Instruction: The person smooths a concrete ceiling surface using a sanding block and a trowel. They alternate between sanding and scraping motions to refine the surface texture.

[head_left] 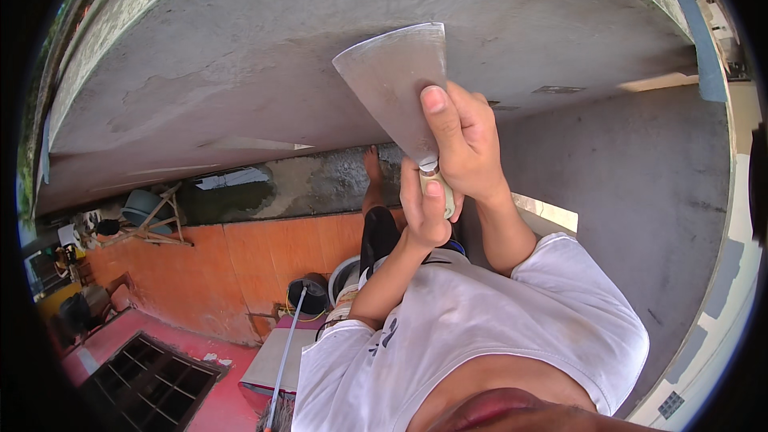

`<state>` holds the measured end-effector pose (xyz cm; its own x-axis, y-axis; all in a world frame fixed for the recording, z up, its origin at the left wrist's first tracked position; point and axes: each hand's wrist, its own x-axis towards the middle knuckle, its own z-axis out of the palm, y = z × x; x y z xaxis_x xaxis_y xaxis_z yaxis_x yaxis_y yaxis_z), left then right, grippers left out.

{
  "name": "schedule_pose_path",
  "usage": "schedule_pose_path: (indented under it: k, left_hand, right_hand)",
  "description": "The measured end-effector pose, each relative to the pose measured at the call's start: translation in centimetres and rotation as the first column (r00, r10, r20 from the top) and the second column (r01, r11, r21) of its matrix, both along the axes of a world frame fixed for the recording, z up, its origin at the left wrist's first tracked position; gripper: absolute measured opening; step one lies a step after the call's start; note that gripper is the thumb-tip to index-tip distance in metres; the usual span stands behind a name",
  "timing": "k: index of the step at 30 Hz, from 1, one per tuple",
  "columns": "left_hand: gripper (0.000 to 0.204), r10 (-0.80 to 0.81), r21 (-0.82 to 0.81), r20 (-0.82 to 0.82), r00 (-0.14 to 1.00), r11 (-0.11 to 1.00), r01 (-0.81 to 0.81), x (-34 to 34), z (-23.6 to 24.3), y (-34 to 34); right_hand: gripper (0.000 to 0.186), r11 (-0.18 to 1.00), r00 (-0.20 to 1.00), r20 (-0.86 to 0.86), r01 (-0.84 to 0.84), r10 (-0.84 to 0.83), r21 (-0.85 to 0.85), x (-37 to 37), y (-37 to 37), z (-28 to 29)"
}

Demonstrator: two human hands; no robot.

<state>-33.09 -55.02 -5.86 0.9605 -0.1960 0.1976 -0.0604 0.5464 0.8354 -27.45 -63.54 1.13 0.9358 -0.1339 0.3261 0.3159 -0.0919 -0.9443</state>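
Observation:
A wide putty knife [400, 84] with a flared metal blade and a pale handle is held up in front of my chest, blade pointing away from me. My left hand [426, 212] grips the handle from below, thumb laid along it. My right hand [470, 144] is closed around the neck, just above the left one, its thumb pressed on the lower right part of the blade. Behind the blade stretches a grey plastered wall [240, 56] with uneven smooth patches; whether the blade edge touches it I cannot tell.
A second grey wall [616, 160] meets it at the right. On the left are orange panels [216, 260], a black bucket [308, 294], a long pole [286, 360], a greenish tub [146, 210] by a wooden stand [164, 220], and a dark barred window [148, 384].

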Motion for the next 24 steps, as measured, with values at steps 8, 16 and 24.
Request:
schedule_pose_path:
  k: [8, 16, 24]
  left_hand:
    - [0.049, -0.037, -0.079, 0.078, 0.996, 0.996, 0.043, 0.4, -0.5, 0.3]
    - [0.051, 0.132, 0.091, 0.083, 0.988, 0.986, -0.139, 0.2, 0.2, -0.1]
    - [0.06, -0.005, 0.083, 0.009, 1.0, 0.997, 0.004, 1.8, 4.2, 1.8]
  right_hand:
    - [0.042, 0.999, 0.999, -0.032, -0.008, 0.009, 0.033, 0.0, 0.2, 0.5]
    - [0.051, 0.983, 0.995, -0.097, -0.001, 0.019, 0.184, 0.1, 0.9, -0.1]
    - [0.046, 0.994, 0.995, 0.005, 0.097, -0.097, 0.052, 1.0, 1.6, 4.3]
